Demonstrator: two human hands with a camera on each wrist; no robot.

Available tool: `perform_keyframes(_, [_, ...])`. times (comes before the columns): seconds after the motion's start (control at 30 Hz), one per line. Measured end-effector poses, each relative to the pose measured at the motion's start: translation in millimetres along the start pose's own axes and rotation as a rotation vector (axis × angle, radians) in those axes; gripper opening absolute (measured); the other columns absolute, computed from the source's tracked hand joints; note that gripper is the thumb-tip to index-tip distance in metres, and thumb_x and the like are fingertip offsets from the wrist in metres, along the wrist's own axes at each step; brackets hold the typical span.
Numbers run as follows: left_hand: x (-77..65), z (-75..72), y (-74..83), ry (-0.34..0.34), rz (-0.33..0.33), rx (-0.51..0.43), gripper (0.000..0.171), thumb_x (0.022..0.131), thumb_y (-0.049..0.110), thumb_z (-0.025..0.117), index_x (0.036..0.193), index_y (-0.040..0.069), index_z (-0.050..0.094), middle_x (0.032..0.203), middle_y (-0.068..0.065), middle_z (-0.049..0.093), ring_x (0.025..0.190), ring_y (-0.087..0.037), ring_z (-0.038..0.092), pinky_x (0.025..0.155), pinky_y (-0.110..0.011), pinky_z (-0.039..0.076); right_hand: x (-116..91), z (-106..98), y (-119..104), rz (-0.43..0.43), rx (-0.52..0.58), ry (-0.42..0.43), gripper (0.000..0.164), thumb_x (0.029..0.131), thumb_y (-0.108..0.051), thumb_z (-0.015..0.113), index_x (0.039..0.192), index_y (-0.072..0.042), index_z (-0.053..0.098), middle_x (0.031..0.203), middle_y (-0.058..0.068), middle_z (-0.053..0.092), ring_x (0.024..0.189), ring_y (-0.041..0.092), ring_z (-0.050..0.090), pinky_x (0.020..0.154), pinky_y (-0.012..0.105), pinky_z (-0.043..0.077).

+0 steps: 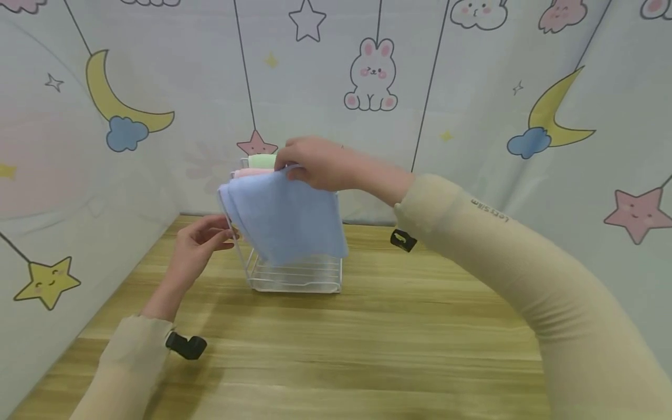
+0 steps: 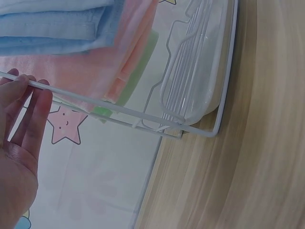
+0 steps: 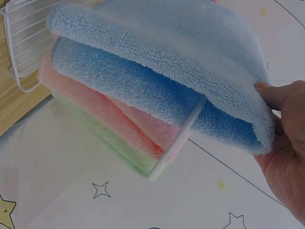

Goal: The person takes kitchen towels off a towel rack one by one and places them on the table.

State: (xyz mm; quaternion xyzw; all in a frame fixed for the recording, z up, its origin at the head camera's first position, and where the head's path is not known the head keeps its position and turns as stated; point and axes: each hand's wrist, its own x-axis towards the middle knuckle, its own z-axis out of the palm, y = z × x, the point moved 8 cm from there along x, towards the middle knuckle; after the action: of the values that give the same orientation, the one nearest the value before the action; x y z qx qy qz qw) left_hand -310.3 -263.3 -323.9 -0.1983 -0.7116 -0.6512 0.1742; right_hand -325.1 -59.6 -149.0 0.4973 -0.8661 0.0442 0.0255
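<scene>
A blue towel [image 1: 286, 216] hangs folded at the front of a white wire rack [image 1: 296, 287]. My right hand [image 1: 320, 163] pinches its upper edge, thumb on one side and fingers behind. The right wrist view shows the towel's fluffy layers spread apart near the thumb, with a rack bar between them. My left hand [image 2: 21, 138] holds the rack's side wire between thumb and fingertips, left of the towel. Behind the blue towel hang a pink towel [image 3: 102, 102] and a green towel [image 3: 107, 136], mostly hidden in the head view.
The rack stands on a wood-grain table [image 1: 367, 344], near the back. Inside its base sits a clear plastic tray [image 2: 205, 90]. A white curtain [image 1: 325, 87] with printed stars, moons and a rabbit closes off the back and sides.
</scene>
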Motion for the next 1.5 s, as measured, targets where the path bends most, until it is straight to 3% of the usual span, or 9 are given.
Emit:
perform_keyframes(0.1, [0.4, 0.0, -0.7, -0.002, -0.002, 0.008, 0.022, 0.095, -0.001, 0.061, 0.116, 0.004, 0.067, 0.097, 0.008, 0.073, 0.088, -0.005, 0.072, 0.075, -0.019, 0.064, 0, -15, -2, -0.009, -0.006, 0.026, 0.025, 0.102, -0.011, 0.052, 0.124, -0.006, 0.063, 0.123, 0.009, 0.063, 0.115, 0.022, 0.057, 0.103, 0.032, 0.052])
perform_keyframes(0.33, [1.0, 0.4, -1.5, -0.023, 0.018, 0.000, 0.024, 0.096, -0.002, 0.059, 0.118, -0.012, 0.058, 0.116, 0.011, 0.070, 0.092, -0.003, 0.071, 0.078, -0.019, 0.064, -3, -60, -5, -0.021, -0.004, 0.147, 0.023, 0.103, -0.012, 0.051, 0.119, -0.005, 0.065, 0.119, 0.010, 0.064, 0.110, 0.020, 0.057, 0.099, 0.032, 0.051])
perform_keyframes(0.53, [1.0, 0.2, -1.4, -0.014, 0.018, 0.003, 0.021, 0.096, -0.002, 0.060, 0.115, 0.001, 0.066, 0.114, 0.013, 0.071, 0.092, -0.003, 0.071, 0.077, -0.018, 0.064, -14, -107, -4, 0.018, -0.083, 0.284, 0.026, 0.104, -0.017, 0.049, 0.123, -0.008, 0.065, 0.123, 0.007, 0.064, 0.109, 0.016, 0.055, 0.097, 0.029, 0.053])
perform_keyframes(0.73, [2.1, 0.1, -1.0, -0.003, 0.011, 0.008, 0.020, 0.095, -0.001, 0.061, 0.114, 0.003, 0.067, 0.107, 0.012, 0.072, 0.090, -0.003, 0.071, 0.076, -0.018, 0.064, -31, -145, 5, 0.091, -0.173, 0.420, 0.031, 0.105, -0.020, 0.046, 0.129, -0.010, 0.062, 0.125, 0.008, 0.062, 0.110, 0.017, 0.056, 0.102, 0.030, 0.056])
perform_keyframes(0.9, [0.9, -1.2, -0.5, 0.004, 0.009, 0.033, 0.021, 0.095, -0.002, 0.061, 0.113, 0.005, 0.068, 0.102, 0.012, 0.072, 0.088, -0.004, 0.071, 0.075, -0.017, 0.064, -46, -168, 17, 0.150, -0.247, 0.486, 0.035, 0.106, -0.026, 0.043, 0.135, -0.012, 0.058, 0.135, 0.008, 0.060, 0.123, 0.020, 0.060, 0.113, 0.033, 0.050])
perform_keyframes(1.2, [0.5, -3.2, -3.5, 0.016, -0.021, 0.060, 0.021, 0.095, 0.001, 0.063, 0.115, 0.005, 0.068, 0.099, 0.012, 0.072, 0.088, -0.003, 0.071, 0.076, -0.017, 0.063, -81, -190, 50, 0.346, -0.272, 0.508, 0.050, 0.105, -0.035, 0.038, 0.153, -0.020, 0.034, 0.148, 0.011, 0.047, 0.133, 0.032, 0.055, 0.113, 0.051, 0.048])
perform_keyframes(1.5, [0.6, -4.7, -2.0, 0.035, 0.005, 0.040, 0.022, 0.094, -0.001, 0.063, 0.115, 0.003, 0.068, 0.108, 0.014, 0.072, 0.087, -0.003, 0.071, 0.078, -0.018, 0.063, -112, -186, 87, 0.370, -0.220, 0.512, 0.041, 0.105, -0.028, 0.040, 0.143, -0.015, 0.049, 0.141, 0.016, 0.053, 0.121, 0.037, 0.059, 0.105, 0.057, 0.053])
